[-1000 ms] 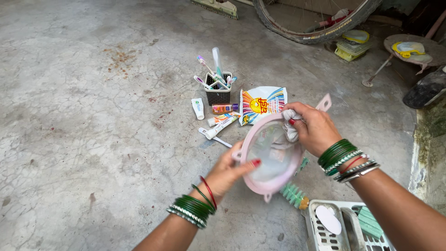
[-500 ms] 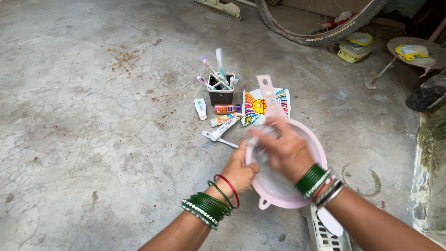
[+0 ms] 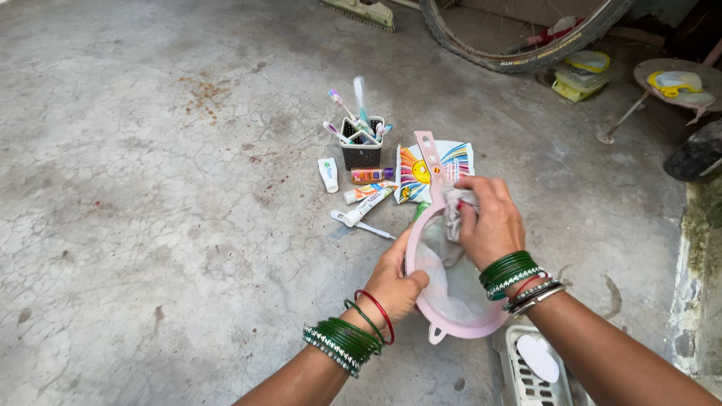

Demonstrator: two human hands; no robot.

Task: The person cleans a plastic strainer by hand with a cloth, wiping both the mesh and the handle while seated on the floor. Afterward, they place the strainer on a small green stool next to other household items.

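Near the middle of the cracked concrete floor (image 3: 135, 225), raised off the ground: a pale pink plastic strainer (image 3: 444, 301), round, tilted on edge, with a flat pierced handle pointing far and a small lug at the near rim. Gripped at its left rim by the left hand (image 3: 395, 284), fingers curled shut on the plastic, thumb over the edge. Pressed into the bowl near the far rim, a crumpled whitish cloth (image 3: 453, 204), bunched tight in the closed right hand (image 3: 490, 224). Green bangles with a red one on both wrists.

Just beyond the strainer, flat on the floor: a soft white pouch (image 3: 432, 167) printed with a yellow sun and rainbow stripes, partly hidden by the handle. Left of it, a small orange bottle (image 3: 370, 176) lying on its side, then a white tube with an orange and red label (image 3: 367, 195), a second white tube (image 3: 327, 174) with a blue-green mark, and a white toothbrush (image 3: 359, 224) nearest. Further off, a black slotted holder (image 3: 361, 149) standing upright, full of toothbrushes. At the near right, a white slotted plastic basket (image 3: 526, 376) holding a white oval. At the far right, a bicycle tyre (image 3: 519, 45) and a yellow flat pack (image 3: 579, 75).
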